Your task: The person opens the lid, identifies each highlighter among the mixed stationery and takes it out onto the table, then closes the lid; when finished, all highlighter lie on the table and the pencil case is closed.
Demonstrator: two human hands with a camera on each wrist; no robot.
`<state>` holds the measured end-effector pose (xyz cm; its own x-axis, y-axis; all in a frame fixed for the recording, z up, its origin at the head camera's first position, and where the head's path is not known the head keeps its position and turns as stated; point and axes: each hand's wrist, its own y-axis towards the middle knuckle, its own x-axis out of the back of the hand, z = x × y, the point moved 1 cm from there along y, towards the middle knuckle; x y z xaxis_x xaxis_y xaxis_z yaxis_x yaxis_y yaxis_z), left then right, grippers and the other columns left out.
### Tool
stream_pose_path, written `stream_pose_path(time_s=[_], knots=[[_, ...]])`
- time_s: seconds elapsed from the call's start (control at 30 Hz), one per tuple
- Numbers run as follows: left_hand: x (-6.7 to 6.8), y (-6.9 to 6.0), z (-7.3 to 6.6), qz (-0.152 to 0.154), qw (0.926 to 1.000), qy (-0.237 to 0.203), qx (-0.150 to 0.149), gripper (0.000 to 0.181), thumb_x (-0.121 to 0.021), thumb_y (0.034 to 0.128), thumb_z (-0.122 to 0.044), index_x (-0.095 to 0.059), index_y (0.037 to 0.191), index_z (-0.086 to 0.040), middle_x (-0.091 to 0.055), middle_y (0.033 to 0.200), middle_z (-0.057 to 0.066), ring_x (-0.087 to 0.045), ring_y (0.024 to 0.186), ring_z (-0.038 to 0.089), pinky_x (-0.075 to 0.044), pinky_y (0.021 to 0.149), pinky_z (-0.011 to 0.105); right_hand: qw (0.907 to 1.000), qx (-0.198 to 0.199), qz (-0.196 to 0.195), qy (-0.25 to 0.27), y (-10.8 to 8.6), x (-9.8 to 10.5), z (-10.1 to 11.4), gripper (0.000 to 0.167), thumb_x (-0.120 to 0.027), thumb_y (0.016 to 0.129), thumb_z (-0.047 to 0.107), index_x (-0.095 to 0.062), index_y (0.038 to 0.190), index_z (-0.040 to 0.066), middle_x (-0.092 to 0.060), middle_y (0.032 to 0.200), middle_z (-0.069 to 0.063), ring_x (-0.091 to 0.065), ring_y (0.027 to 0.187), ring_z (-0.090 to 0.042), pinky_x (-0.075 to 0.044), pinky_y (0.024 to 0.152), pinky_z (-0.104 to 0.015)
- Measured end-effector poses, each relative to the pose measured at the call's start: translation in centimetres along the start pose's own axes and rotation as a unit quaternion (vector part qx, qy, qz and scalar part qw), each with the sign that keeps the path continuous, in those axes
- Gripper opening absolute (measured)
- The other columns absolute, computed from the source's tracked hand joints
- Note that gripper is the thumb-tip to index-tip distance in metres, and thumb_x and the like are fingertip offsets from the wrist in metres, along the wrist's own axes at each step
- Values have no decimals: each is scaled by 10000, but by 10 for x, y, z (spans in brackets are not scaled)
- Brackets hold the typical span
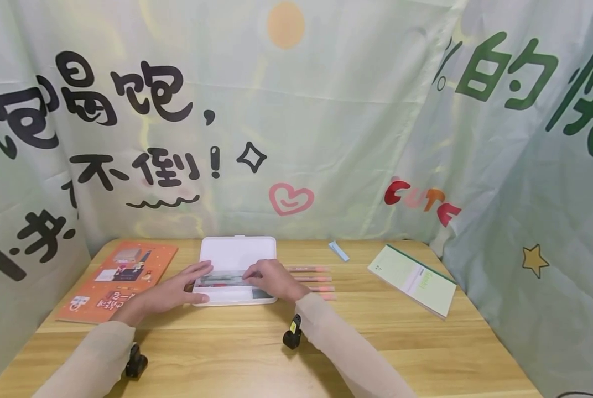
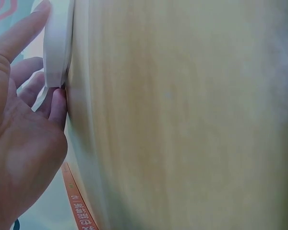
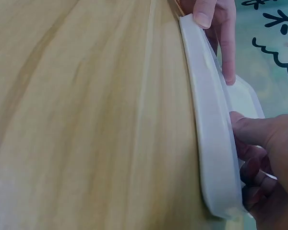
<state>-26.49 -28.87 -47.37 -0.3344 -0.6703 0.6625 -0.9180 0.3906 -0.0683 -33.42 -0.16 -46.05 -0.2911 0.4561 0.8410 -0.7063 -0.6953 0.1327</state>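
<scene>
An open white case (image 1: 238,251) lies with its lid tilted back, and slim pens (image 1: 222,281) are inside it. My left hand (image 1: 177,287) grips the case's left end, thumb at the front corner and fingers by the hinge side; the left wrist view shows this hand (image 2: 29,110) around the case end (image 2: 57,43). Reaching in from the right, my right hand (image 1: 272,278) has bent fingers and pinches the right end of a pen. From the right wrist, this hand (image 3: 273,158) is behind the case's front wall (image 3: 211,115), which hides the pen.
Several pens with pink ends (image 1: 321,279) lie right of the case. An orange book (image 1: 142,265) is at the left, a green notebook (image 1: 411,281) at the right. A small blue item (image 1: 338,251) lies toward the back of the wooden table (image 1: 217,354), near the curtain (image 1: 341,138).
</scene>
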Motion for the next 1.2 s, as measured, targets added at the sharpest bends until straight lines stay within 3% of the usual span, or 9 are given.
stream_pose_path(time_s=[0.33,0.6,0.9,1.07,1.2], knots=[[-4,1,3,-8,10000,77,51,873,-748,1033,-398,-309,1721,-85,-104,1828,213,-59,1646,583,-121,1250,833,9985,-29,411,-359,6,2,4,154,-707,1074,139,-849,1116,98,-823,1091,-8,-680,986,-76,-566,936,-223],[-3,0,4,-28,9999,131,73,874,-749,1032,-406,-314,1721,-89,-122,1827,212,-68,1649,578,-134,1251,835,9990,-106,189,-381,-1,6,6,138,-664,1101,153,-775,1158,94,-771,1123,-28,-686,1051,-110,-581,986,-259],[-2,-1,6,-38,9999,121,-46,868,-742,1038,-397,-313,1717,-67,-120,1823,225,-66,1646,584,-136,1251,830,9990,-201,-334,218,-26,38,-3,121,-651,1105,144,-739,1165,88,-718,1136,-28,-636,1011,-125,-560,908,-272],[-1,-1,5,-28,9999,112,-4,881,-736,1040,-416,-296,1724,-78,-98,1828,220,-49,1649,581,-114,1251,835,9970,-170,-525,535,-50,63,-18,131,-659,1097,141,-738,1180,78,-736,1136,-27,-576,839,-114,-519,801,-270],[0,-1,3,-3,9999,105,-6,884,-732,1041,-428,-289,1728,-90,-89,1831,212,-42,1652,577,-115,1254,832,9952,-3,-738,635,-75,82,-31,120,-660,1094,128,-734,1174,76,-744,1132,-52,-575,808,-130,-505,758,-257]])
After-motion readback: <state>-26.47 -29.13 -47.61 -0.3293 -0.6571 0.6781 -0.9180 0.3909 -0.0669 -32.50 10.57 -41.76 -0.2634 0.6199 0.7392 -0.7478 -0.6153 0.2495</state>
